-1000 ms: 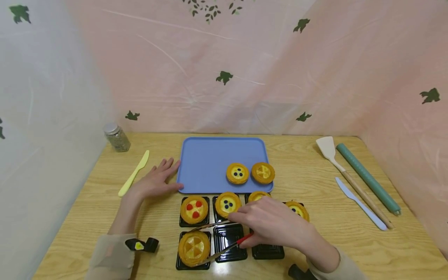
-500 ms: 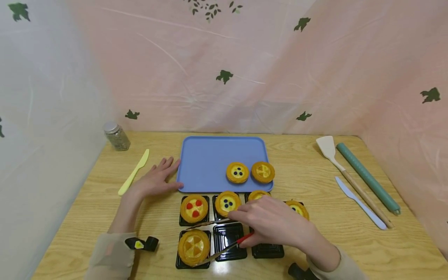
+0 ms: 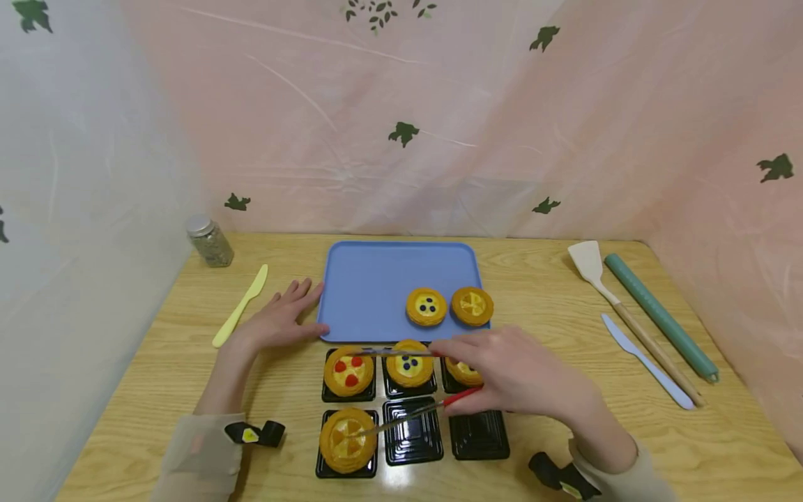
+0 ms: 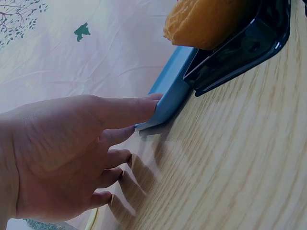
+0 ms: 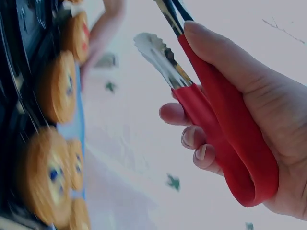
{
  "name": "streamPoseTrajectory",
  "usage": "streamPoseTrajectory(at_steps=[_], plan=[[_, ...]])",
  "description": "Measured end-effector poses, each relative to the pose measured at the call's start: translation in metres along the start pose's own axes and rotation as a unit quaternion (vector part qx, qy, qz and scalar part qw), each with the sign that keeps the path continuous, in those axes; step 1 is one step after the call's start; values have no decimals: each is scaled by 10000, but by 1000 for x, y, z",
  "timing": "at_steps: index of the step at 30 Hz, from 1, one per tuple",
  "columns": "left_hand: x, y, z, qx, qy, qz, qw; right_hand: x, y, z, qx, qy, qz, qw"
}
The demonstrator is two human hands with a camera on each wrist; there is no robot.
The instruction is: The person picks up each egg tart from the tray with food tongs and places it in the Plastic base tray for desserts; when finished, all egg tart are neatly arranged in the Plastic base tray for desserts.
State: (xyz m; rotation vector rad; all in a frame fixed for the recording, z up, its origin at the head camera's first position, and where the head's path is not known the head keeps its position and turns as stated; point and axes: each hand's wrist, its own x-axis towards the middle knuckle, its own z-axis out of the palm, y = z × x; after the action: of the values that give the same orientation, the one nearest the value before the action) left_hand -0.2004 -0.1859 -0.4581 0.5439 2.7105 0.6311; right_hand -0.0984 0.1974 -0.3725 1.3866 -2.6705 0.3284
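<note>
My right hand [image 3: 521,376] grips metal tongs [image 5: 230,120] by their red handles. The tong arms are spread and point left over the tarts, with nothing held between them. One arm's tip overlaps an orange-segment tart [image 3: 345,453] seated in a black square tray at front left. The other passes over a red-berry tart [image 3: 348,380] and a blueberry tart [image 3: 404,380] in the row behind. My left hand [image 3: 282,317] lies with fingers stretched out, its thumb and fingertips at the left edge of the blue tray [image 3: 364,279]. Part of another tart [image 3: 464,374] shows beneath my right hand.
A blueberry tart [image 3: 426,307] and an orange-segment tart [image 3: 472,307] sit at the blue tray's right end. Two black square trays [image 3: 413,432] show bare ridged bottoms. A yellow knife [image 3: 241,305] and jar [image 3: 210,242] lie left; spatula [image 3: 588,265], blue knife [image 3: 646,362] and green rod [image 3: 659,317] right.
My right hand has lifted the tongs away from around the front-left tart, moving back and to the right. The tart stays in its black tray. My left hand keeps its place.
</note>
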Motion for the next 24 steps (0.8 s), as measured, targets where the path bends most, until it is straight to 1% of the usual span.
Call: streamPoseTrajectory(at_steps=[4,7,10,12,15,24], plan=[[0,0,0,3,18,-13,10000,-6,24,-9,-264,327,589,9974],[-1,0,0,0,27,-36,10000,-10,44,-13,-385,309,1208,9914],[-2,-1,0,-12,27,-49,10000,-14,63,-14,-504,150,1770,9828],[-2,-1,0,8,27,-51,10000,-17,73,-13,-514,26,2022,9780],[-1,-1,0,34,23,-43,10000,-19,82,-11,-507,-137,2204,9740],[0,1,0,-27,16,-50,10000,-20,88,-4,-373,-414,2278,9721]])
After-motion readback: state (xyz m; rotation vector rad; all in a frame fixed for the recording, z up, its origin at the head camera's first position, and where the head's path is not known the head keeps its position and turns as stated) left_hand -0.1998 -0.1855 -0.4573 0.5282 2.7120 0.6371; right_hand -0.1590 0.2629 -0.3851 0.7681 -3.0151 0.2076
